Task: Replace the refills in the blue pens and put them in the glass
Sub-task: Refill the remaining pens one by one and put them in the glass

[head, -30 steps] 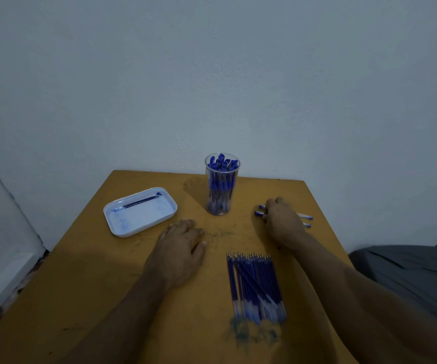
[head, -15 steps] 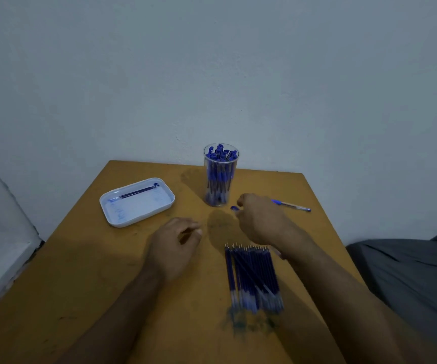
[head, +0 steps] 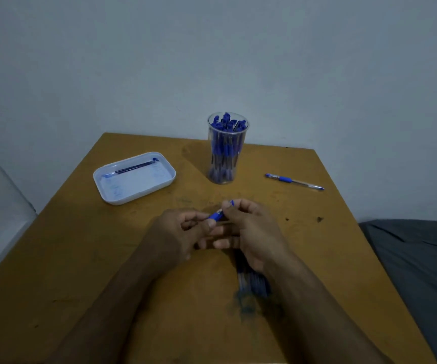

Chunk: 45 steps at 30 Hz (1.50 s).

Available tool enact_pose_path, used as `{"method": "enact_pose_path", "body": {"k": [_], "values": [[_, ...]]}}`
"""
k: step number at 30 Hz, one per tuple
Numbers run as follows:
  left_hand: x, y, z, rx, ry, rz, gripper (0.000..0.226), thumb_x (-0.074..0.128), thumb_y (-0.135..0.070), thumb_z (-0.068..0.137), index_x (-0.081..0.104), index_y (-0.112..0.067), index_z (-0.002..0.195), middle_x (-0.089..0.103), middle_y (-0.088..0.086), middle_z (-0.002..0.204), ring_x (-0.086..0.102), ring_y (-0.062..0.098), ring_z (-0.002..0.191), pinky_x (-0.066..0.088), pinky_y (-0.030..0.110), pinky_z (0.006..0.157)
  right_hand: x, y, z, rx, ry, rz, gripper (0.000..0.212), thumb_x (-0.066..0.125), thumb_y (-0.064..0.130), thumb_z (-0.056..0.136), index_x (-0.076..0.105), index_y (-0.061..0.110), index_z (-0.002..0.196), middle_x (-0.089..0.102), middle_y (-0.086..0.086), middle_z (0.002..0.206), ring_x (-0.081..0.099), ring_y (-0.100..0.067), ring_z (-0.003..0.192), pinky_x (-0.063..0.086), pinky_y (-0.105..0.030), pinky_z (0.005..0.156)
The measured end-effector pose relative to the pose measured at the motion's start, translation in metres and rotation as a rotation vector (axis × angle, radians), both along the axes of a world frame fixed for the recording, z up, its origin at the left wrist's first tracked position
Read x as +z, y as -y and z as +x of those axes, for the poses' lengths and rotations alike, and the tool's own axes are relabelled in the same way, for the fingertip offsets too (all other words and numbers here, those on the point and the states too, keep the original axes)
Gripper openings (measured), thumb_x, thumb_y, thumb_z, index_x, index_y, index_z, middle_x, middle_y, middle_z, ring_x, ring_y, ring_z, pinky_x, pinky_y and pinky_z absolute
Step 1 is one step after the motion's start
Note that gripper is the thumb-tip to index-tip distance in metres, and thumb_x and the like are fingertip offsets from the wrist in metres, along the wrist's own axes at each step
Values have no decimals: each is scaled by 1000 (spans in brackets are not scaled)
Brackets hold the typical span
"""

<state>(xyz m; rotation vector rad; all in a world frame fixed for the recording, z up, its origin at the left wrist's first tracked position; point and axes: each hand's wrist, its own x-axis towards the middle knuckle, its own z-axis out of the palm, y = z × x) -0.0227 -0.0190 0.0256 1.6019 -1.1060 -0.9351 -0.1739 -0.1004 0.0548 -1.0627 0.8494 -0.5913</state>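
Item: blue pen [head: 218, 213], held level above the table [head: 75, 258] between both hands, just in front of the glass [head: 227, 151]. Left hand [head: 178, 232] pinches the blue grip end; right hand [head: 249, 229] curls its fingers round the barrel toward the cap end. Step judged: opening the pen. Best done by twisting straight along its axis, without bending. Refills [head: 251, 282] lie partly hidden under the right wrist. Nearby: spare pen [head: 294, 181] to the right; white tray [head: 133, 177] holding one refill.
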Motion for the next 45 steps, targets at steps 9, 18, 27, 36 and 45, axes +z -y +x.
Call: {"method": "enact_pose_path", "body": {"k": [9, 18, 27, 36, 45], "values": [[-7, -5, 2, -24, 147, -78, 13, 67, -38, 93, 78, -34, 98, 69, 0, 66, 55, 3, 54, 42, 18, 51, -8, 13, -9, 55, -8, -162, 14, 73, 9, 89, 69, -1, 98, 72, -22, 84, 71, -26, 73, 59, -31, 56], [-12, -2, 3, -28, 215, -187, 16, 67, -32, 93, 80, -26, 101, 65, -11, 62, 53, 4, 57, 41, 23, 55, -8, 19, -8, 90, -39, -240, 14, 69, 7, 93, 65, -5, 100, 73, -24, 79, 69, -28, 66, 59, -33, 61], [-11, -2, 3, -57, 254, -232, 18, 67, -30, 93, 80, -24, 104, 73, -9, 74, 59, 7, 63, 43, 19, 56, -9, 24, -9, 145, -76, -285, 13, 68, 8, 95, 64, -3, 99, 74, -25, 81, 70, -35, 74, 60, -43, 73], [-11, 0, 2, 89, 212, -214, 18, 65, -29, 95, 73, -30, 111, 66, -24, 67, 59, -3, 64, 41, 10, 58, 1, 28, -13, 3, -12, -289, 14, 62, 14, 100, 58, 1, 104, 75, -17, 90, 71, -26, 72, 59, -32, 55], [-9, 1, 10, 397, 174, -172, 21, 60, -37, 99, 69, -30, 117, 65, -6, 69, 58, 1, 56, 42, 12, 50, -12, 16, -6, 77, -693, -1117, 1, 71, 26, 93, 70, 26, 94, 65, 14, 90, 59, -4, 81, 49, -18, 69]]}}
